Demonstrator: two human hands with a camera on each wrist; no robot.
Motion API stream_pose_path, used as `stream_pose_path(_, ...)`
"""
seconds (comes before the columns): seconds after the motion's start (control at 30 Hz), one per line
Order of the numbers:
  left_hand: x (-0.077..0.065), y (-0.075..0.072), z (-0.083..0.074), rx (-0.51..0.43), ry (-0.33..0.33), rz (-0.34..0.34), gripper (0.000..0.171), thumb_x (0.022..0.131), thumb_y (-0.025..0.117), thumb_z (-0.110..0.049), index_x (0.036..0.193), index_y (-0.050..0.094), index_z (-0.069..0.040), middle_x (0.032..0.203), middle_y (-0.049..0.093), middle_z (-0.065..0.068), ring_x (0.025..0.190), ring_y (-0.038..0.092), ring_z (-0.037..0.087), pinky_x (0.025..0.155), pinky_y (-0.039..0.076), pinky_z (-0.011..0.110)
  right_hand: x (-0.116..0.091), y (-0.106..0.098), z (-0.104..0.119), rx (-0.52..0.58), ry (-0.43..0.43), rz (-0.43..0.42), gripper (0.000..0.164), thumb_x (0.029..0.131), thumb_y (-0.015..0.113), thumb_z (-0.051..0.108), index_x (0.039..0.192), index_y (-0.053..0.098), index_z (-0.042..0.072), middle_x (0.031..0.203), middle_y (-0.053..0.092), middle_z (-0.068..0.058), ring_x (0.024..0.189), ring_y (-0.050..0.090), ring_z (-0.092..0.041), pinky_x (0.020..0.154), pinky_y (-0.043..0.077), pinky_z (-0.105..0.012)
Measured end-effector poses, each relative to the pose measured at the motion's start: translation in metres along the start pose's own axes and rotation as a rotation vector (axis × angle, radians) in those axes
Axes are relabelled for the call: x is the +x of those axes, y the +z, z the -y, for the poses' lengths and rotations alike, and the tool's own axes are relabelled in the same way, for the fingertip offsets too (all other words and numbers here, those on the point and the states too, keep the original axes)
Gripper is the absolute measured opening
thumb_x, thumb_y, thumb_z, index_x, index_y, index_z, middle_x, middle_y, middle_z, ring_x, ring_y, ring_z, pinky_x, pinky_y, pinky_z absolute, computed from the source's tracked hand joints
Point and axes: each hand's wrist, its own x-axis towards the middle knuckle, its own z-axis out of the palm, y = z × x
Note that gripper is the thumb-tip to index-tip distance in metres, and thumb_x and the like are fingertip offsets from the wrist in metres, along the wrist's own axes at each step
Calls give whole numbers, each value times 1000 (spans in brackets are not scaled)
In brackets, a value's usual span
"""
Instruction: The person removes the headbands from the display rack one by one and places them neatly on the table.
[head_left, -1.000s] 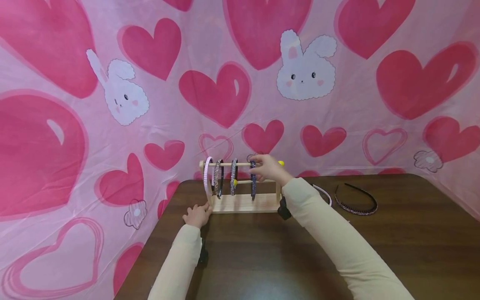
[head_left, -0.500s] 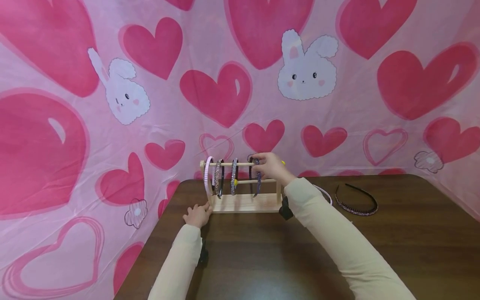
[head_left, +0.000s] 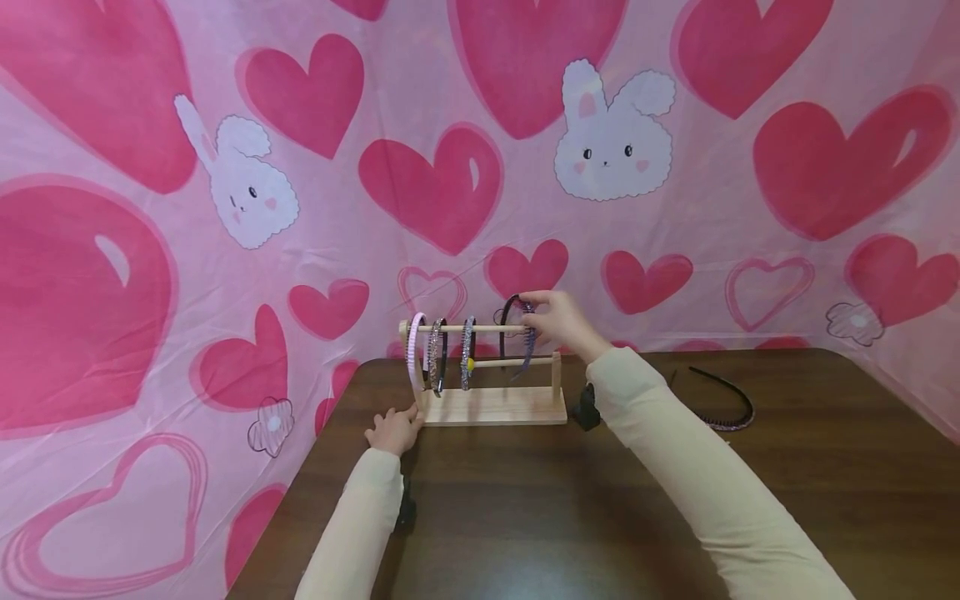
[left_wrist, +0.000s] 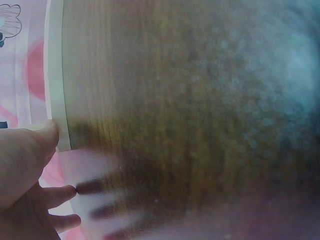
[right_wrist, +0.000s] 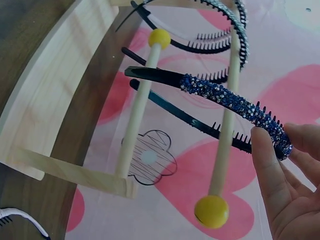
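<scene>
My right hand (head_left: 562, 321) pinches a dark blue glitter headband (right_wrist: 232, 102) at its top, between thumb and fingers. One arm of that headband passes in front of the upper rod (right_wrist: 220, 165) and the other behind it, close to the rod's yellow ball end (right_wrist: 211, 211). The headband's top stands above the rod. My left hand (head_left: 394, 430) rests at the left end of the wooden rack's base (head_left: 495, 407); its thumb (left_wrist: 47, 137) touches the pale wood edge. A pink headband (head_left: 415, 350), a brownish glitter one (head_left: 436, 357) and a silvery one (head_left: 468, 353) hang farther left.
On the table (head_left: 495, 517), a black toothed headband (head_left: 731, 400) lies to the right of the rack. A white headband (right_wrist: 22, 214) shows at the corner of the right wrist view. The lower rod (right_wrist: 135, 125) has a yellow ball (right_wrist: 159, 38). A pink heart-patterned cloth (head_left: 427, 196) hangs behind.
My right hand has moved right and upward, sliding the blue glitter headband along the upper rod toward its right end and lifting it. My left hand stays at the base.
</scene>
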Motion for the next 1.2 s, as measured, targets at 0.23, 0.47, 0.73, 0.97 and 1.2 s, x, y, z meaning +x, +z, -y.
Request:
stream_pose_path(0.23,2,1,0,-4,-3,6,46,96,46,-37,137,46,-15,133,40,28,117,31,48,87,26,64,-4,-15,4,-7,-13,-37,43,88,59,3,131,51,2,124,51,-20,59,63,-28,56,53,-36)
stream_pose_path(0.47,2,2,2,-5,-1,0,46,95,47,-36,136,47,-15,132,40,27,116,32,48,87,26,63,-10,-32,1,-28,-20,-84,43,90,57,6,132,50,4,132,46,-18,62,63,-28,57,53,-34)
stream_pose_path(0.73,2,2,2,-1,-1,-3,45,96,46,-36,136,47,-15,132,41,27,117,32,48,87,26,64,-16,-51,-4,-9,-1,-135,44,90,57,5,133,48,6,123,49,-19,65,63,-24,61,53,-35)
stream_pose_path(0.97,3,4,2,5,-5,5,46,96,45,-36,137,46,-16,132,40,27,118,31,48,87,26,64,-19,-64,-11,-20,-4,-161,45,89,58,6,133,48,6,120,49,-20,65,64,-26,60,53,-33)
stream_pose_path(1.2,2,4,1,-11,-9,7,45,96,44,-36,137,45,-16,134,39,28,117,31,47,89,24,64,-26,-80,-17,-15,1,-193,47,89,59,7,134,47,6,121,46,-20,71,63,-25,61,53,-32)
